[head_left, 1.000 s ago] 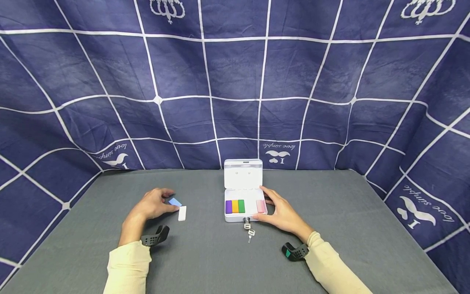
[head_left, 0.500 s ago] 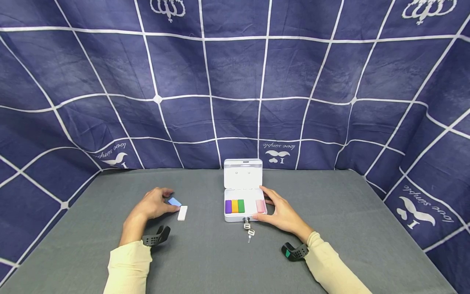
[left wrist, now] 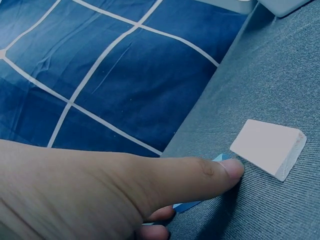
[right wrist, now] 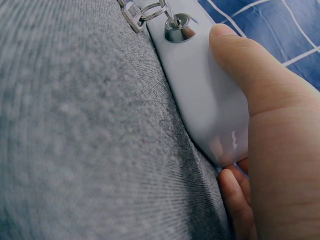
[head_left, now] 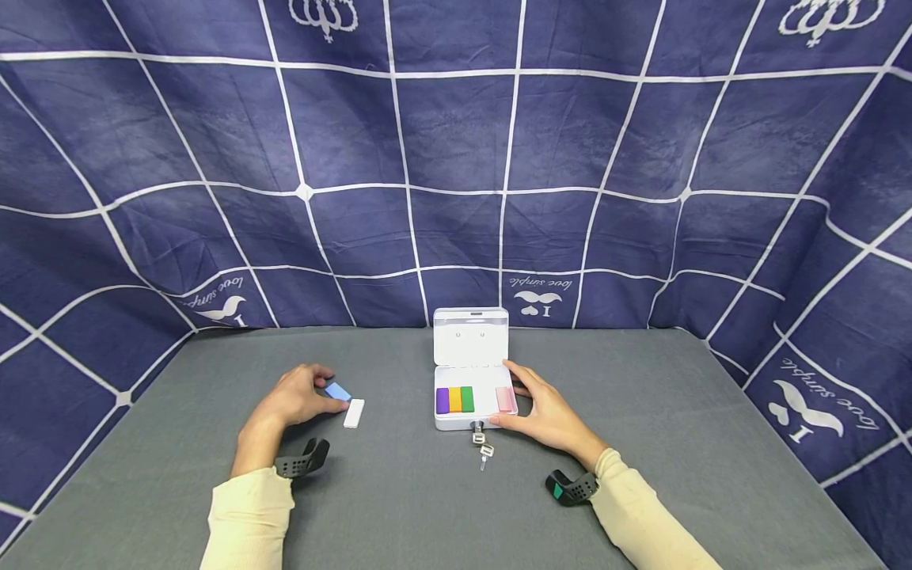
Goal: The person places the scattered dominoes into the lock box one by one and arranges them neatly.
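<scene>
At the left, my left hand (head_left: pixel 298 396) has its thumb and fingers around a small blue block (head_left: pixel 338 392), pinching it low at the table. Just beyond the thumb tip lies a white block (left wrist: pixel 270 145), flat and tilted slightly. My right hand (head_left: pixel 545 408) grips the right side of a white metal cash box (head_left: pixel 472 378), thumb on its front rim and fingers along the side. The box's lid (head_left: pixel 470 339) stands raised. Inside, purple (head_left: pixel 442 400), orange (head_left: pixel 455 400) and green (head_left: pixel 467 399) blocks line the left, with pink pieces (head_left: pixel 504 400) at the right.
Keys on a ring (head_left: pixel 486 452) hang from the lock (right wrist: pixel 179 27) at the box's front. Grey cloth (head_left: pixel 413 491) covers the table. Behind it hangs a blue curtain (head_left: pixel 456 237) with white lines.
The white block has turned a little, its near end shifting left. The blue block and left fingers have shifted very slightly. The right hand and box stay in place.
</scene>
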Demonstrator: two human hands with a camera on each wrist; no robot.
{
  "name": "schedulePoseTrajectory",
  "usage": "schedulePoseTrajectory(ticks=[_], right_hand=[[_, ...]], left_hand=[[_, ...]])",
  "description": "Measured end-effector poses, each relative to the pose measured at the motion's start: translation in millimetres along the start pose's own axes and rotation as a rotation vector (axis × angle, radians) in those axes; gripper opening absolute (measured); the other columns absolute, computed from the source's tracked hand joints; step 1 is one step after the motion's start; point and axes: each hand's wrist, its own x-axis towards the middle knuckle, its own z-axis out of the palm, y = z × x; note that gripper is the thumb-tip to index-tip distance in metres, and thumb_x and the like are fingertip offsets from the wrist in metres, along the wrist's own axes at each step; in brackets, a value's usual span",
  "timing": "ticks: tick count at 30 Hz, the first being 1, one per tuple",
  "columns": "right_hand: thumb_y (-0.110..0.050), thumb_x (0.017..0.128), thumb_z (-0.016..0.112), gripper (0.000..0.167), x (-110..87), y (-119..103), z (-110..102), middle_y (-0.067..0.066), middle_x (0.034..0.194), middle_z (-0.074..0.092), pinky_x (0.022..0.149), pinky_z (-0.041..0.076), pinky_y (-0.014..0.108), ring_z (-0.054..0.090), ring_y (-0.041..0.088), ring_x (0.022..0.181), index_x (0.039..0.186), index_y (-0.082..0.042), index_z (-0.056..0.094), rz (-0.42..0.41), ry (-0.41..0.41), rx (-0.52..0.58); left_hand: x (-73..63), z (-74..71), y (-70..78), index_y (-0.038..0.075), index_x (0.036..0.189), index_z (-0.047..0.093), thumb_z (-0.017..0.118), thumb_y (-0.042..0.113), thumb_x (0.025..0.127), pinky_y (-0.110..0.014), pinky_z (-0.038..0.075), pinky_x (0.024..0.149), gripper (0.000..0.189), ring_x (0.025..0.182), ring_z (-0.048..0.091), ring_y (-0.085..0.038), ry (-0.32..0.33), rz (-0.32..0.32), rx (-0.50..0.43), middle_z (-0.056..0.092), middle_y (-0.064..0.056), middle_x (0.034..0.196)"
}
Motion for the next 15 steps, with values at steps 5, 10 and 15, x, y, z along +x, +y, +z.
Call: schedulePoseTrajectory(ticks=[5,10,15], right_hand=[[-0.054,0.076,0.083,0.096,0.2,0.6,-0.1,0.005,0.148,0.050,0.106,0.050,0.039,0.063,0.022,0.123,0.154,-0.023,0.036,-0.004,0.000,-0.003],[-0.054,0.076,0.082,0.096,0.7,1.9,0.6,0.005,0.149,0.050,0.106,0.050,0.039,0.063,0.022,0.123,0.154,-0.022,0.036,-0.004,0.002,-0.009],[-0.054,0.076,0.082,0.096,0.5,1.8,0.9,0.005,0.149,0.050,0.106,0.051,0.039,0.063,0.022,0.123,0.154,-0.022,0.036,-0.007,0.004,-0.008]], left_hand=[[-0.8,-0.9,-1.6,-0.006,0.119,0.065,0.087,0.031,0.073,-0.042,0.050,0.081,0.063,0.094,0.063,-0.030,0.010,-0.003,-0.006,0.069,-0.018,0.103],[-1.2,-0.9,-2.1,-0.004,0.114,0.067,0.085,0.032,0.075,-0.042,0.051,0.081,0.056,0.094,0.064,-0.029,0.004,-0.004,-0.003,0.070,-0.018,0.103],[-1.6,-1.3,-1.7,-0.004,0.114,0.067,0.085,0.032,0.076,-0.043,0.051,0.081,0.055,0.095,0.064,-0.029,0.000,-0.012,0.000,0.069,-0.018,0.105]])
